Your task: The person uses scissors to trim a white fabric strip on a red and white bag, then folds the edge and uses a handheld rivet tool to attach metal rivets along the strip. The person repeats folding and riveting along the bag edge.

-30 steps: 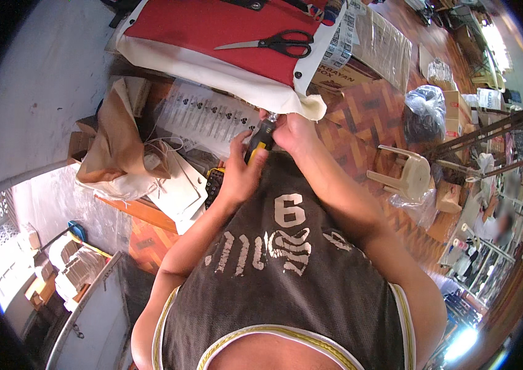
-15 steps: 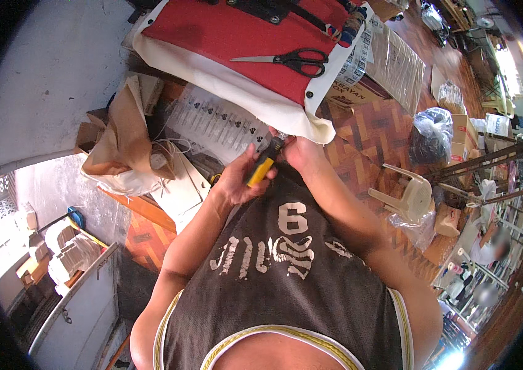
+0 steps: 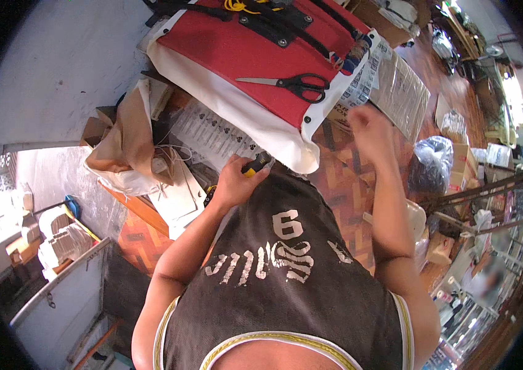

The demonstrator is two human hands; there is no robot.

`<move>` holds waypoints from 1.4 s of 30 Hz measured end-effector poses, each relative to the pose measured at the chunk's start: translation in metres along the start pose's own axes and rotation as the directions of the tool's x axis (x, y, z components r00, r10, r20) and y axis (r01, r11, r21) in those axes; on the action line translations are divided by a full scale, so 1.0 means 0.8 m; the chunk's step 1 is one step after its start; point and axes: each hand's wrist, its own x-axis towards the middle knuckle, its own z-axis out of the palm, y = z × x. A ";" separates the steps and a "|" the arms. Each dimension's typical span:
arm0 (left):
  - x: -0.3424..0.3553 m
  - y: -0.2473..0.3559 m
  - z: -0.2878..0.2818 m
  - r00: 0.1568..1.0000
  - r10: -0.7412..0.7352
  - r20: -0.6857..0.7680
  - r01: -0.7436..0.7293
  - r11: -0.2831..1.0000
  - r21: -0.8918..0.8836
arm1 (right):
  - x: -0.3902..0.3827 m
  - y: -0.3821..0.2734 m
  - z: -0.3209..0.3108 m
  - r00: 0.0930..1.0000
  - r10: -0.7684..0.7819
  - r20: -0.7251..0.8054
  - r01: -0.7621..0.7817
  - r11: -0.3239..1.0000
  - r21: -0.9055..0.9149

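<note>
My left hand [image 3: 236,186] is closed around a stubby black-and-yellow tool handle [image 3: 259,164], just below the white edge of the cover; the tool's tip does not show. Out to the right, over the floor, my right hand [image 3: 369,129] is raised with its fingers curled, slightly blurred; what they hold, if anything, is hidden. A red panel [image 3: 212,43] with a white fabric border [image 3: 255,120] and dark snaps lies in front of me. Black-handled scissors [image 3: 301,84] rest on it, slightly apart. Clear printed plastic wrap [image 3: 212,135] lies beneath the border.
Brown paper [image 3: 132,135] and pale card sheets [image 3: 178,194] are at the left. Beside my left wrist lies a small black-and-yellow item [image 3: 210,195]. A plastic-wrapped carton [image 3: 403,92], a bagged bundle [image 3: 431,157] and a beige plastic stool [image 3: 416,221] stand on the right.
My right hand has left the tool and the cover's edge and swung up to the right. The tool stays in my left hand, turned to point differently. The view has shifted a little.
</note>
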 end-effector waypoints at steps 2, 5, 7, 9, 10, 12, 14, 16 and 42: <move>0.004 0.007 0.002 0.957 -0.209 0.199 0.264 0.913 -0.311 | 0.043 -0.019 -0.022 0.877 -0.399 -0.269 0.372 0.916 -0.149; -0.002 0.022 -0.007 0.838 -0.245 0.488 0.518 0.642 -0.566 | 0.123 -0.042 -0.024 0.531 -0.824 -0.199 0.755 0.567 -0.331; 0.004 0.010 -0.024 0.764 -0.065 0.642 0.615 0.374 -0.694 | 0.168 -0.035 0.000 0.513 -0.851 -0.111 0.800 0.521 -0.298; 0.003 0.014 -0.010 0.853 -0.222 0.473 0.493 0.640 -0.589 | 0.177 -0.032 0.013 0.555 -0.831 -0.039 0.777 0.535 -0.333; -0.002 0.015 0.000 0.909 -0.256 0.328 0.391 0.794 -0.465 | 0.175 -0.033 0.023 0.599 -0.801 -0.018 0.743 0.563 -0.362; -0.013 0.008 0.032 0.985 -0.113 -0.129 0.102 0.991 -0.088 | 0.176 -0.030 0.027 0.629 -0.777 -0.005 0.706 0.574 -0.414; -0.017 0.031 0.042 0.928 0.107 -0.356 -0.025 0.974 0.227 | 0.176 -0.032 0.026 0.606 -0.795 -0.022 0.705 0.550 -0.447; -0.010 0.051 0.039 0.873 0.213 -0.439 0.022 0.882 0.470 | 0.178 -0.028 0.026 0.591 -0.807 -0.003 0.723 0.531 -0.442; -0.010 0.106 0.085 0.891 -0.013 -0.453 0.272 0.815 0.512 | 0.177 -0.028 0.019 0.474 -0.880 -0.013 0.808 0.441 -0.390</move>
